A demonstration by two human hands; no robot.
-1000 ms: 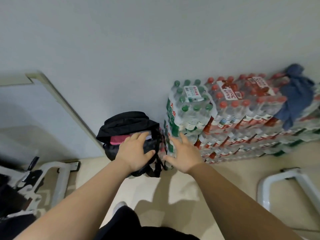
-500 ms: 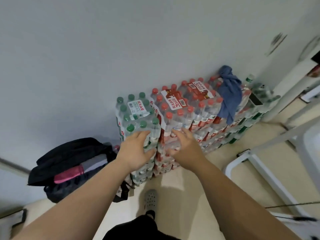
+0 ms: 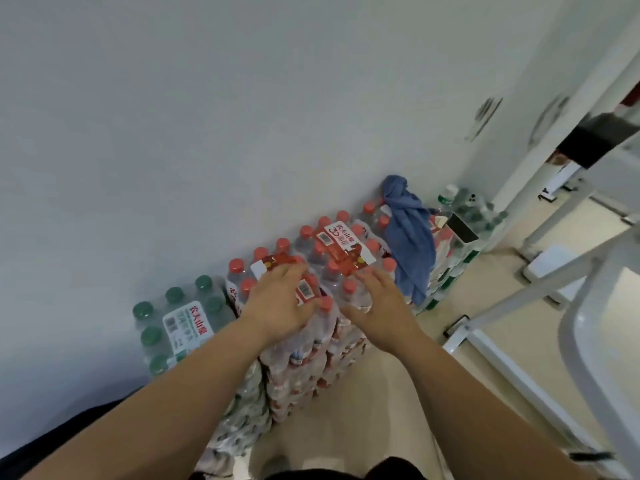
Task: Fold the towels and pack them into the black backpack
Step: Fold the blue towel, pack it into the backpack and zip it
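While a dark shape [image 3: 69,434] at the lower left edge sits mostly hidden behind the left forearm (whether it is the black backpack I cannot tell), a shrink-wrapped pack of green-capped bottles [image 3: 180,323] stands against the pale wall [image 3: 242,133]. Just right of it rise stacked packs of red-capped bottles [image 3: 332,244], clear plastic under glossy film with red and white labels. The left hand [image 3: 280,306] lies palm down over the near red caps, fingers spread and loose, holding nothing. The right hand [image 3: 377,306] is just beside it but apart, fingers straight and flat, also holding nothing. Whether either palm touches the film I cannot tell. The blue towel [image 3: 410,244] lies to the right of the right hand, near but untouched, crumpled and unfolded, draped limp over the far end of the red-capped stack. Beyond it some loose bottles [image 3: 474,209] stand in the corner, and a white tubular frame [image 3: 519,289] stands on the beige floor [image 3: 381,410].
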